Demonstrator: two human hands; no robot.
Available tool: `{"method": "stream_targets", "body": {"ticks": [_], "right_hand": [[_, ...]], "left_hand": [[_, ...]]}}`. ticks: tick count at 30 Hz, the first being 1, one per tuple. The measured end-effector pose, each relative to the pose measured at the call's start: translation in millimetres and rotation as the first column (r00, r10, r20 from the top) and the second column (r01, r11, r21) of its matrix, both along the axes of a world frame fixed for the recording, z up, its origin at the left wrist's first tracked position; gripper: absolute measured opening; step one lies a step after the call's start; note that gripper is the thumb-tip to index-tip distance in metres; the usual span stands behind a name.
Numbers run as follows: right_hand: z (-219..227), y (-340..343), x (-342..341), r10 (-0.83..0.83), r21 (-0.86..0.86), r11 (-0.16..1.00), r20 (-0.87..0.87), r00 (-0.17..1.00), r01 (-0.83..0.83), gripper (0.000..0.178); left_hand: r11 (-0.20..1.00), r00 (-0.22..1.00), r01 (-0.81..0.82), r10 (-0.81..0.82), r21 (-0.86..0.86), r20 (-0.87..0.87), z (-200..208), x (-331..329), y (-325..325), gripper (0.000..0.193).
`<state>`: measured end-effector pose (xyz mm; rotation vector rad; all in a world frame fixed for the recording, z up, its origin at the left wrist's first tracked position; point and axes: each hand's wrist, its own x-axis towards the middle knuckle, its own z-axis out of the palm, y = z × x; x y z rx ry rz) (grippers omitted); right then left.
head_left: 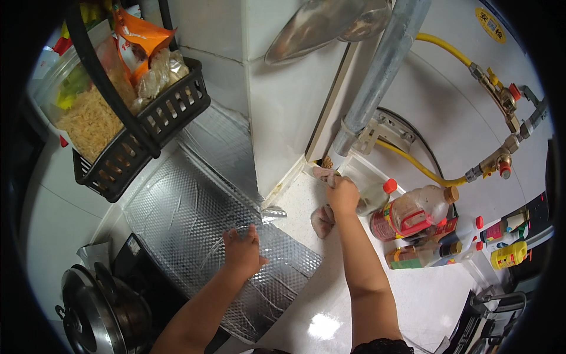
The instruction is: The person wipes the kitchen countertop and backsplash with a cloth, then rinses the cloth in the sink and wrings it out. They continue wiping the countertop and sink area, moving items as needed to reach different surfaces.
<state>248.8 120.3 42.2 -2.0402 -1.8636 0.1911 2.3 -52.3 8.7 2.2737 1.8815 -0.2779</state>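
Note:
My right hand is closed on a pinkish-grey rag. Part of the rag sticks out past the fingers toward the wall corner, and part hangs onto the white countertop. My left hand rests with fingers spread on a silver foil mat, which is dimpled and creased. The mat's torn-looking edge ends beside the wall corner, short of the rag. Just right of my right hand stands a clear bottle with a red cap.
Several bottles, including a large jug, crowd the right side. A metal pipe rises from the corner near a yellow gas hose. A black basket of food hangs upper left. A lidded pot stands lower left.

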Motion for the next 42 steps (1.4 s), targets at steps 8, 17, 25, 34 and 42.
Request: {"method": "stream_targets", "body": {"ticks": [8,17,25,34,42], "right_hand": [[-5.4,29.0,-38.6,0.065,-0.003,0.998,0.046,0.997,-0.065,0.023],[-10.7,9.1,-47.9,0.024,-0.018,1.000,-0.009,1.000,-0.025,0.030],[-1.5,4.2,-16.9,0.004,-0.080,0.997,-0.024,1.000,-0.006,0.029],[-25.6,24.2,-59.0,0.083,-0.054,0.995,0.038,0.996,-0.081,0.031],[-9.8,-9.4,-7.7,0.004,-0.068,0.998,0.026,1.000,-0.003,0.032]], "left_hand": [[0.999,0.999,0.023,-0.024,0.032,0.027,-3.6,7.7,2.1,0.079],[0.999,1.000,0.014,-0.014,0.031,0.014,-1.9,7.8,2.2,0.077],[1.000,1.000,0.013,-0.013,-0.013,0.008,0.3,1.7,1.9,0.078],[0.999,1.000,0.022,-0.021,-0.035,0.013,-6.3,10.5,-0.7,0.078],[0.998,1.000,0.005,-0.006,-0.061,-0.007,5.4,3.3,1.7,0.081]]}}
